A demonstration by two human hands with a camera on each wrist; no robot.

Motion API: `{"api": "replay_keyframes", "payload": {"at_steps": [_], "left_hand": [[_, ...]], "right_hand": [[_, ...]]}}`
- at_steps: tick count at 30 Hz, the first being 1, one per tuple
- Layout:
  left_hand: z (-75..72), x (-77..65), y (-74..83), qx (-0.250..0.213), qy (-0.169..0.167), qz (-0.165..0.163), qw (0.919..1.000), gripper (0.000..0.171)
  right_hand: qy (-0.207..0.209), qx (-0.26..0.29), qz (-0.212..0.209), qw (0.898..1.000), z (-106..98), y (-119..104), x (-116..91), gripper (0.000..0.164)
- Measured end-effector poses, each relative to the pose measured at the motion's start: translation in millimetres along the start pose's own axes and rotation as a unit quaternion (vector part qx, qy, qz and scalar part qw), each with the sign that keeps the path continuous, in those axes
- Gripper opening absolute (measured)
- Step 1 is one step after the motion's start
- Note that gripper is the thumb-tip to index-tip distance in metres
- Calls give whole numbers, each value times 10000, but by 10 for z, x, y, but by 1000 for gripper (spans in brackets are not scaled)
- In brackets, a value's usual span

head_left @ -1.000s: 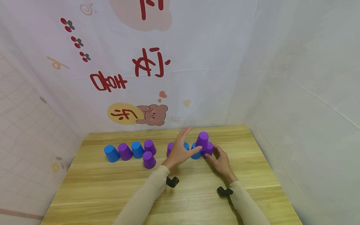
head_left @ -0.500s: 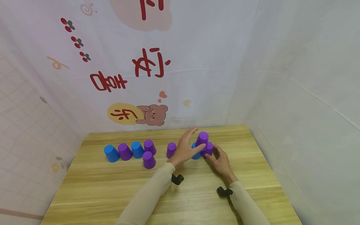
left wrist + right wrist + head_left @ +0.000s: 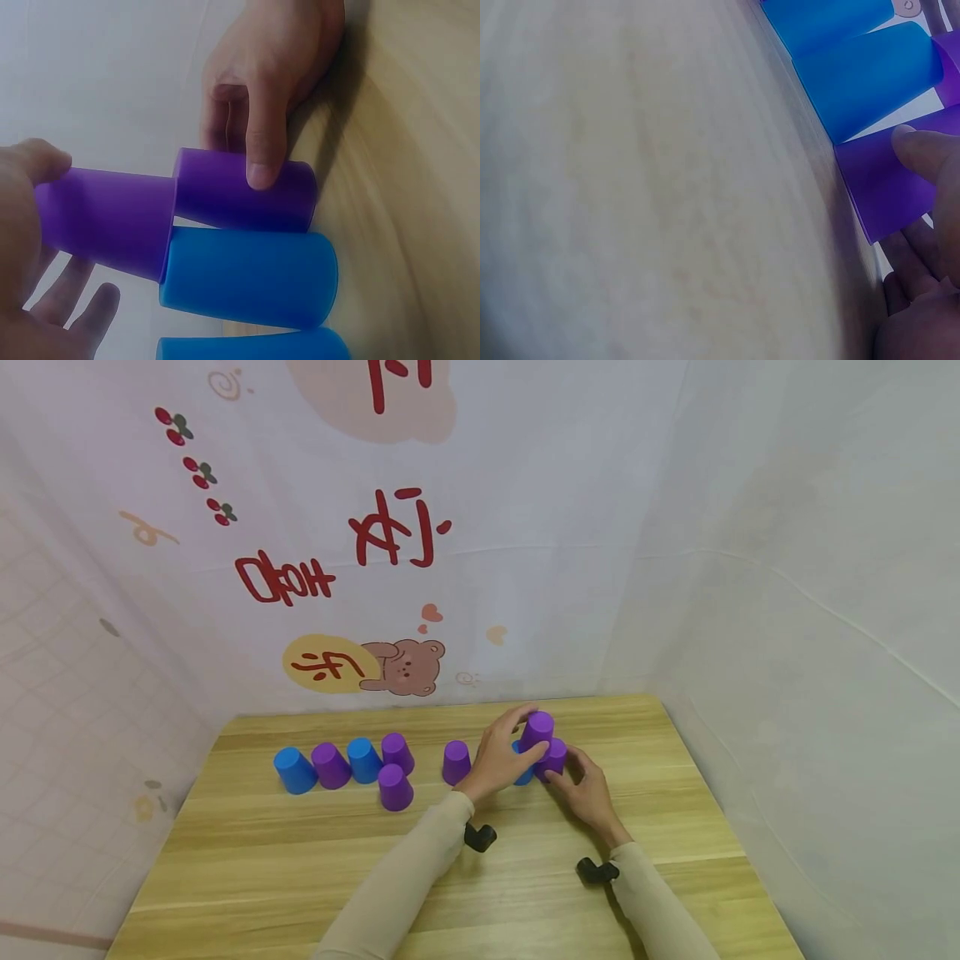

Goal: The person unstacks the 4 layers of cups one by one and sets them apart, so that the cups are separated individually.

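My left hand (image 3: 501, 758) is around an upside-down purple cup (image 3: 537, 728), thumb on its near side and fingers on the far side. That cup sits on top of two others, bridging a lower purple cup (image 3: 240, 187) and a blue cup (image 3: 247, 277). With thumb and fingers, my right hand (image 3: 588, 789) holds the lower purple cup at its right side, on the table. A second blue cup (image 3: 255, 346) stands beside the first; in the head view my left hand hides it. Left of that hand stands another purple cup (image 3: 456, 763).
On the wooden table (image 3: 300, 860) to the left, a row holds a blue cup (image 3: 296, 771), a purple cup (image 3: 331, 766), a blue cup (image 3: 364, 761) and a purple cup (image 3: 397, 752). One purple cup (image 3: 395, 787) stands in front. White cloth walls (image 3: 555, 610) enclose the table.
My left hand has moved right and its fingers have closed in around the upper purple cup. The right hand has stayed on the lower purple cup.
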State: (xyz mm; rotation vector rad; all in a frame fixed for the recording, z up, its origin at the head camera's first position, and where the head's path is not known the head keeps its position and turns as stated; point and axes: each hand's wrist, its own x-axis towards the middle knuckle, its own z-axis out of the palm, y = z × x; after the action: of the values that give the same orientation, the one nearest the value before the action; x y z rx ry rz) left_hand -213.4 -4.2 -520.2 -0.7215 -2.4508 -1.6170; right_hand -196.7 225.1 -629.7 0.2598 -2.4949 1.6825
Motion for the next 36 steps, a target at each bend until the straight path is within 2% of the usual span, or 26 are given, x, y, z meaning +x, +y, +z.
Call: {"api": "replay_keyframes", "payload": {"at_steps": [7,18,28,36], "left_hand": [[0,-4,2,-44,102,-84,9999,58],[-18,-33,35,-176,397,21,9991,53],[-167,-113,146,-275,651,202,9973,53],[-346,-224,193,-349,868,394,9948,53]], "right_hand": [[3,11,-2,10000,12,0,1,61],[-6,148,-1,9999,20,0,-7,62],[-13,127,39,9999,19,6,-10,62],[-3,117,104,9999,14,-4,-9,63]]}}
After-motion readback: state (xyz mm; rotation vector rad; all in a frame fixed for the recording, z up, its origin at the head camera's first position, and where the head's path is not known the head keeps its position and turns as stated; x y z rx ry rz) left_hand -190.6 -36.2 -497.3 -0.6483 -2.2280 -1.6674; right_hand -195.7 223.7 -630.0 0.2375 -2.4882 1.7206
